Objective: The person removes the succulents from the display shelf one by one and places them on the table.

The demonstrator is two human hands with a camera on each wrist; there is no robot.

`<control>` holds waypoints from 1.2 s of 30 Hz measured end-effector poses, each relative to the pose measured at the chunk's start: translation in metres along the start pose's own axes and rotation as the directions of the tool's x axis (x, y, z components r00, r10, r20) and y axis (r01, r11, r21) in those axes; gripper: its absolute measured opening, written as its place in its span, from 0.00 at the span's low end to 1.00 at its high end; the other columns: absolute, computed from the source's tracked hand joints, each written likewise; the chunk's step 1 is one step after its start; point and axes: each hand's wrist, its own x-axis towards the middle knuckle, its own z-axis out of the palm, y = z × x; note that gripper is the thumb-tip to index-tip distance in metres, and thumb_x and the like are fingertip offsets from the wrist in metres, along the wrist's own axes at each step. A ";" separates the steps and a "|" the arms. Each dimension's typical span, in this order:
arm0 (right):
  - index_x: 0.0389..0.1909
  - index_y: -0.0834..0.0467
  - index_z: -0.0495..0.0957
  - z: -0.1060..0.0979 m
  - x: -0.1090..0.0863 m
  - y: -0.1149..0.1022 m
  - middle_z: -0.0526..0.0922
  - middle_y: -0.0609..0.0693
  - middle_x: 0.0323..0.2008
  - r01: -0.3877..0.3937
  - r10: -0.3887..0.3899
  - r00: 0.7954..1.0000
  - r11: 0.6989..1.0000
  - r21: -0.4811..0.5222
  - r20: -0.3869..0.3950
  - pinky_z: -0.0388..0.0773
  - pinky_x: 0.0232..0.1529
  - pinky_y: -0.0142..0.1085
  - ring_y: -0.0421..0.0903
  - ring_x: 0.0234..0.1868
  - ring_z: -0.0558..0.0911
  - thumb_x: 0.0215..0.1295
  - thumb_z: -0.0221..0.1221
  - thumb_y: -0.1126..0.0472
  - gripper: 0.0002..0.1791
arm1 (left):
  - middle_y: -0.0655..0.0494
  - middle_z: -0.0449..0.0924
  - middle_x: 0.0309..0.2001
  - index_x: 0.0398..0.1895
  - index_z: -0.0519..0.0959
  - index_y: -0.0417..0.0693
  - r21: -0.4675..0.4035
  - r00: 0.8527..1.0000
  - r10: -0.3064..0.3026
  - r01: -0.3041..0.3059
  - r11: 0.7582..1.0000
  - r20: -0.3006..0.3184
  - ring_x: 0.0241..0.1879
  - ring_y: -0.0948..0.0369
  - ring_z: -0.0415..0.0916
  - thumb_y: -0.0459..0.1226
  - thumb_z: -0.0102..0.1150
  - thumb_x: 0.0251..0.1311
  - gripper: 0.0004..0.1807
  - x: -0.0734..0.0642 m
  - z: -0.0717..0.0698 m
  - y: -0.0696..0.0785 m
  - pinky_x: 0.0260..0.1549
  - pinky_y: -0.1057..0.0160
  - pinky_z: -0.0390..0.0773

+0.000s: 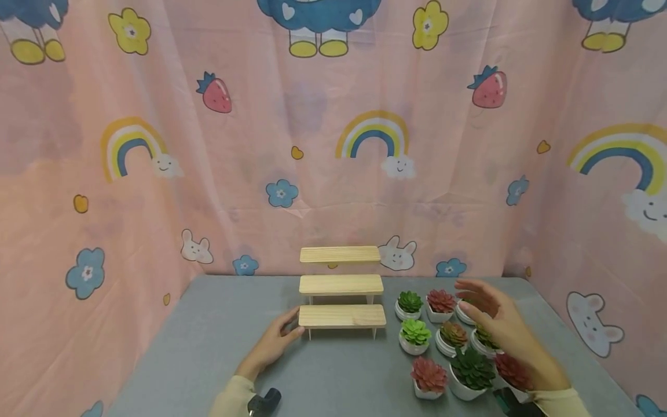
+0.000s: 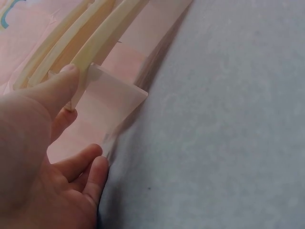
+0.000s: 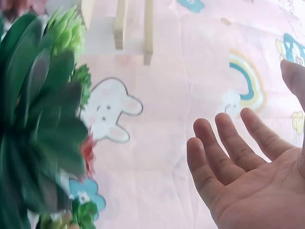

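A three-tier wooden display stand (image 1: 341,316) with clear supports stands at the middle of the table. My left hand (image 1: 275,341) is at the left end of its lowest tier. In the left wrist view, the thumb (image 2: 64,83) and a finger pinch that tier's end, while the other fingers lie lower, by the clear support (image 2: 112,88). My right hand (image 1: 502,324) hovers over the potted succulents at the right, fingers spread and holding nothing. It partly hides a red succulent (image 1: 513,370) and a white pot behind. A large dark green succulent (image 3: 40,119) looms beside it in the right wrist view.
Several small succulents in white pots crowd right of the stand, among them a bright green one (image 1: 415,333) and a front red one (image 1: 429,375). A grey cloth covers the table (image 1: 208,330). Behind hangs a pink patterned curtain (image 1: 250,133).
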 end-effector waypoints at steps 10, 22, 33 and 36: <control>0.69 0.62 0.68 0.023 0.017 -0.004 0.76 0.25 0.56 0.017 -0.017 1.000 0.992 0.125 0.003 0.82 0.48 0.26 0.26 0.55 0.79 0.76 0.54 0.66 0.23 | 0.40 0.62 0.76 0.77 0.63 0.48 0.002 1.000 -0.010 0.010 1.000 0.002 0.76 0.38 0.57 0.49 0.59 0.71 0.36 0.004 -0.001 0.001 0.72 0.34 0.62; 0.68 0.65 0.69 0.047 0.031 -0.007 0.76 0.25 0.58 0.136 -0.135 0.991 0.975 0.174 -0.018 0.77 0.53 0.20 0.29 0.56 0.79 0.73 0.53 0.71 0.24 | 0.43 0.61 0.77 0.78 0.62 0.49 0.010 1.000 -0.019 0.019 1.000 0.005 0.77 0.38 0.56 0.49 0.57 0.71 0.35 0.005 0.001 -0.001 0.72 0.33 0.60; 0.67 0.63 0.70 0.064 0.036 -0.004 0.76 0.27 0.57 0.111 -0.108 0.994 0.981 0.161 -0.029 0.77 0.54 0.23 0.32 0.56 0.80 0.73 0.55 0.69 0.23 | 0.43 0.62 0.77 0.77 0.62 0.49 -0.003 1.000 -0.019 0.019 1.000 -0.002 0.77 0.38 0.56 0.47 0.57 0.71 0.34 0.002 0.001 0.000 0.71 0.32 0.60; 0.68 0.62 0.70 0.067 0.037 -0.003 0.76 0.28 0.57 0.101 -0.098 0.995 0.982 0.161 -0.026 0.77 0.54 0.24 0.31 0.56 0.80 0.73 0.55 0.68 0.23 | 0.42 0.62 0.77 0.77 0.62 0.48 0.004 1.000 -0.018 0.018 1.000 -0.003 0.77 0.38 0.57 0.48 0.57 0.72 0.35 0.002 0.000 -0.002 0.71 0.32 0.61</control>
